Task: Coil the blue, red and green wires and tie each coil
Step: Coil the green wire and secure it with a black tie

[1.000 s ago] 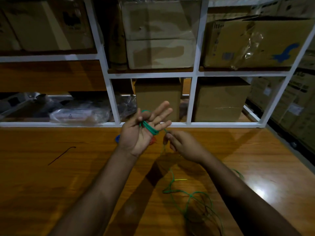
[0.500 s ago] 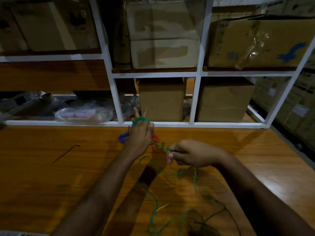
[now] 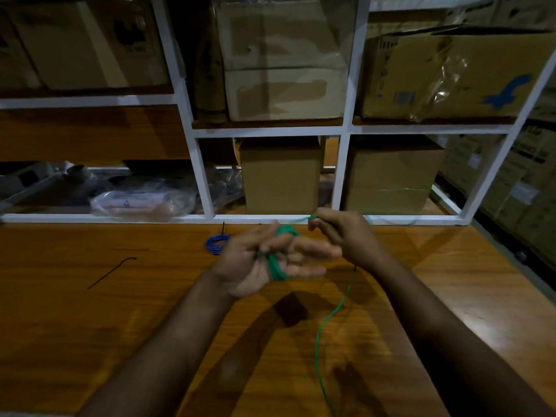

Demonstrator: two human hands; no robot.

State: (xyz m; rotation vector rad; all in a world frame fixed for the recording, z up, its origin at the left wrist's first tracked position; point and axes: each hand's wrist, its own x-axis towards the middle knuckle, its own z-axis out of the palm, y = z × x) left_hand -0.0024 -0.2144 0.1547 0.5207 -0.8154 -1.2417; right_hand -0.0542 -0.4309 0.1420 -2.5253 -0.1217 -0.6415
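Observation:
The green wire (image 3: 275,267) is wound in several turns around my left hand (image 3: 270,260), palm up, fingers pointing right. My right hand (image 3: 343,236) sits just right of it and pinches the same wire near the shelf's bottom rail. From there a loose strand (image 3: 319,338) drops down across the wooden table toward the front edge. A blue coil (image 3: 217,244) lies on the table just left of my left hand. The red wire is hidden from view.
A thin black tie (image 3: 111,272) lies on the table at the left, and another short black tie (image 3: 223,227) stands by the blue coil. A white shelf frame (image 3: 204,182) with cardboard boxes (image 3: 281,173) and plastic bags (image 3: 141,201) rises behind the table.
My left hand has turned palm up with more green turns on it. My right hand rose from below to beside the left hand, pulling the strand taut. The loose tangle has left the view.

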